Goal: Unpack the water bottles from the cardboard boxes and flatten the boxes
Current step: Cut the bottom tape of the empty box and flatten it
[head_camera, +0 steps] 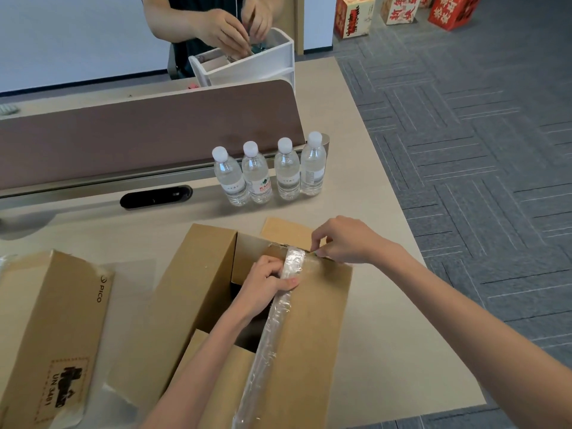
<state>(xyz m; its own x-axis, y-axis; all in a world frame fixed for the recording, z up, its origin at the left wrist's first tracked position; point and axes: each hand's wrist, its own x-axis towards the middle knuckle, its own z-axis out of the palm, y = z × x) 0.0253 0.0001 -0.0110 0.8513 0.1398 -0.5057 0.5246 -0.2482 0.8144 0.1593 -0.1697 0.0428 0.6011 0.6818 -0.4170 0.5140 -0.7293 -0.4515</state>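
Your left hand [269, 284] gripped the flap edge of the open cardboard box [309, 329] mid-desk, thumb on the crinkled tape [275, 317]. Right hand [335, 241] pinched the tape's far end. Water bottles [269, 176] stood behind. Box probably light and bendy, tape sticky and tearable, so peel from that end.

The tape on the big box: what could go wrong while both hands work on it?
1. The right hand pinches only the far end of the tape; it may tear and leave a strip on the flap.
2. The left hand grips the flap edge; a sharp pull could rip the cardboard.
3. The bottles stand close behind the box; a jerk might topple them.
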